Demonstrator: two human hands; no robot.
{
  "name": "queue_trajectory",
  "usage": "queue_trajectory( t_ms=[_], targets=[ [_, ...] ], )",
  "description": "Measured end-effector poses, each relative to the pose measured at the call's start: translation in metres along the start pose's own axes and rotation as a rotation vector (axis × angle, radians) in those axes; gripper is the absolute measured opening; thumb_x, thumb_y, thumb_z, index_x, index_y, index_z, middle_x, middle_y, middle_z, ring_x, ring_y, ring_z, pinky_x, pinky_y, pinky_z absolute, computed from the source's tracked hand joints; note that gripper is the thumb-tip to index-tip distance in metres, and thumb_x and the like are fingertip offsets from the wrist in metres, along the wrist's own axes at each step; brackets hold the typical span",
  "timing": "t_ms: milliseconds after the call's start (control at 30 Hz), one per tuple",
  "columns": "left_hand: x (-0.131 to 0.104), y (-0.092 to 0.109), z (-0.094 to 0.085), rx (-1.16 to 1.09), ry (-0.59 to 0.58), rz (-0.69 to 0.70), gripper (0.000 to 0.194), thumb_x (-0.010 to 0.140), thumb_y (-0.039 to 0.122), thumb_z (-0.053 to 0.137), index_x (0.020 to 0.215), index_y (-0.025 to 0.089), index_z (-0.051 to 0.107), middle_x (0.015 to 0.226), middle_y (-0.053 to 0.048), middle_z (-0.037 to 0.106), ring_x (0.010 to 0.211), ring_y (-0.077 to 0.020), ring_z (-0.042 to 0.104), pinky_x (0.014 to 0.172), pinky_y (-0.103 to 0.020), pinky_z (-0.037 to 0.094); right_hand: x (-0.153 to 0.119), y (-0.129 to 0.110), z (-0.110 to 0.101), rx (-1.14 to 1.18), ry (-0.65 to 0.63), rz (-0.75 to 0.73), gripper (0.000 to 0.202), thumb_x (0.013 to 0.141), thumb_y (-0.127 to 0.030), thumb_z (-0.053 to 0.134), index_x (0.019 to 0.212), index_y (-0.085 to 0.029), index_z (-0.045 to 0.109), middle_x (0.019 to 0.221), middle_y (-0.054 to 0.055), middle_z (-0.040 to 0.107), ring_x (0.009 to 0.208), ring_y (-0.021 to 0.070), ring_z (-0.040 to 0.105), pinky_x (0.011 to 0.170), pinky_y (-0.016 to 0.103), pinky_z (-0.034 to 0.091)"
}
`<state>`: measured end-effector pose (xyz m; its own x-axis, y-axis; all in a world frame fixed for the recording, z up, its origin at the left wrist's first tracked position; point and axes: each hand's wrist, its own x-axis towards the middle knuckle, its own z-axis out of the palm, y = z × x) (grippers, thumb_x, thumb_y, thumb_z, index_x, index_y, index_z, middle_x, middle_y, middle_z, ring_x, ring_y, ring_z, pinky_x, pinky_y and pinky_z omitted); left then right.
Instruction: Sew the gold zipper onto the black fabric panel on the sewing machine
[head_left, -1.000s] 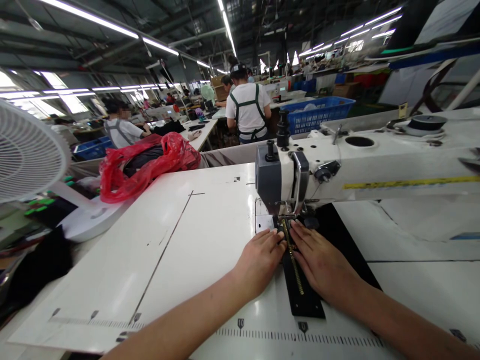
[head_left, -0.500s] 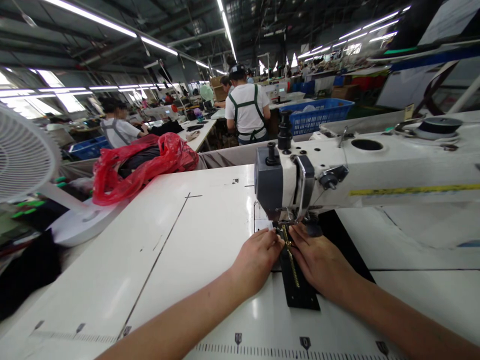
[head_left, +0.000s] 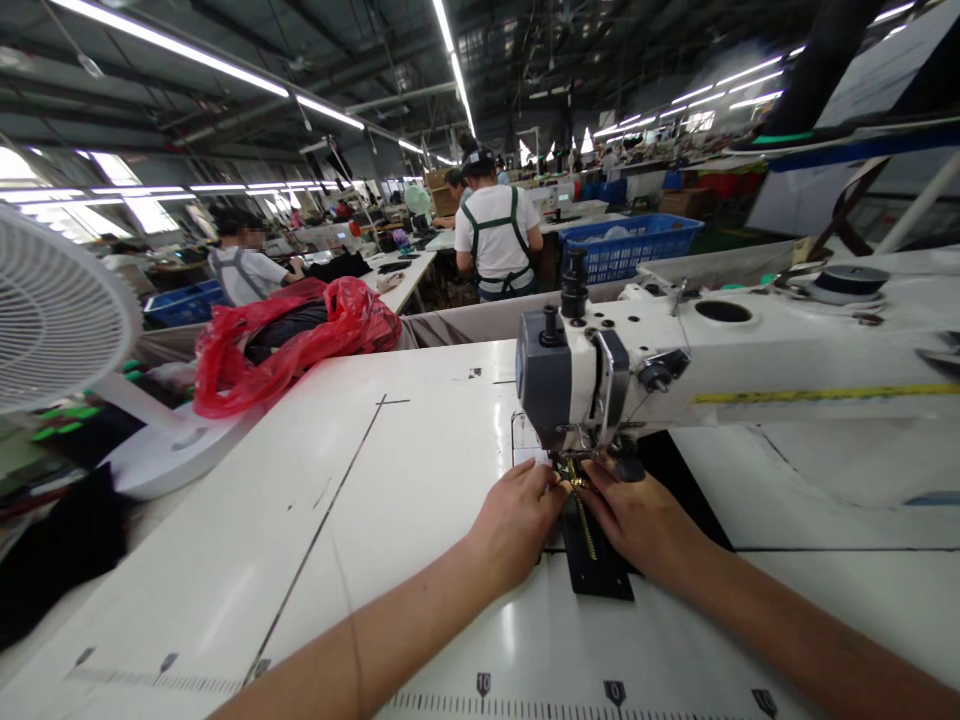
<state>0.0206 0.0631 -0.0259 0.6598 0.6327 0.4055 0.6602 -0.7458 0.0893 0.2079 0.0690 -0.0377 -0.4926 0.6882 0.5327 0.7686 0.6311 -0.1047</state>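
A black strip (head_left: pixel 600 580) with a brass-toothed zipper (head_left: pixel 583 525) down its middle lies under the needle area of a white and grey sewing machine (head_left: pixel 555 385). My left hand (head_left: pixel 517 515) is closed at the strip's left edge, fingertips pinched close to the presser foot. On the other side, my right hand (head_left: pixel 649 520) holds the strip down, its thumb and fingers drawn together beside the brass zipper slider. The machine head and my fingers hide the strip's far end. A wider black piece (head_left: pixel 686 490) extends to the right behind my right hand.
A ruler scale (head_left: pixel 551 708) runs along the white table's (head_left: pixel 420 500) near edge. Left stand a white fan (head_left: pixel 64 310) and a red plastic bag (head_left: pixel 300 335) with dark cloth. Beyond are a blue basket (head_left: pixel 634 245) and a co-worker (head_left: pixel 499 235) in a white shirt.
The black zipper strip has slid a little forward, away from me, under the machine. Both hands keep nearly the same hold. The camera view has shifted slightly.
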Motion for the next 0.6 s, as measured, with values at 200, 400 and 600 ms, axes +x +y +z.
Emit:
queue_trajectory(
  t_ms=[200, 400, 600],
  targets=[
    [-0.016, 0.008, 0.002, 0.015, 0.066, 0.048, 0.023, 0.089, 0.019, 0.045, 0.109, 0.015, 0.057, 0.112, -0.009, 0.063, 0.108, -0.0178, 0.057, 0.097, -0.037, 0.046, -0.032, -0.033, -0.030, -0.014, 0.029, -0.120, 0.032, 0.086, -0.024, 0.048, 0.113, -0.010, 0.059, 0.116, 0.014, 0.061, 0.107, 0.0269, 0.056, 0.090, 0.044, 0.049],
    [-0.016, 0.012, 0.001, -0.027, 0.102, 0.063, 0.024, 0.090, 0.018, 0.043, 0.107, 0.013, 0.059, 0.110, -0.009, 0.065, 0.105, -0.0185, 0.060, 0.096, -0.036, 0.048, -0.049, -0.046, -0.035, -0.003, -0.008, -0.159, 0.034, 0.084, -0.021, 0.048, 0.113, -0.008, 0.061, 0.116, 0.013, 0.062, 0.107, 0.0262, 0.057, 0.087, 0.042, 0.052],
    [-0.013, 0.019, -0.004, -0.011, 0.072, 0.079, 0.023, 0.086, 0.016, 0.047, 0.104, 0.010, 0.059, 0.108, -0.011, 0.065, 0.104, -0.0199, 0.060, 0.095, -0.035, 0.048, -0.046, -0.044, -0.035, -0.063, -0.006, -0.199, 0.034, 0.084, -0.017, 0.044, 0.111, -0.005, 0.062, 0.114, 0.015, 0.063, 0.104, 0.0257, 0.059, 0.083, 0.040, 0.055]
  ],
)
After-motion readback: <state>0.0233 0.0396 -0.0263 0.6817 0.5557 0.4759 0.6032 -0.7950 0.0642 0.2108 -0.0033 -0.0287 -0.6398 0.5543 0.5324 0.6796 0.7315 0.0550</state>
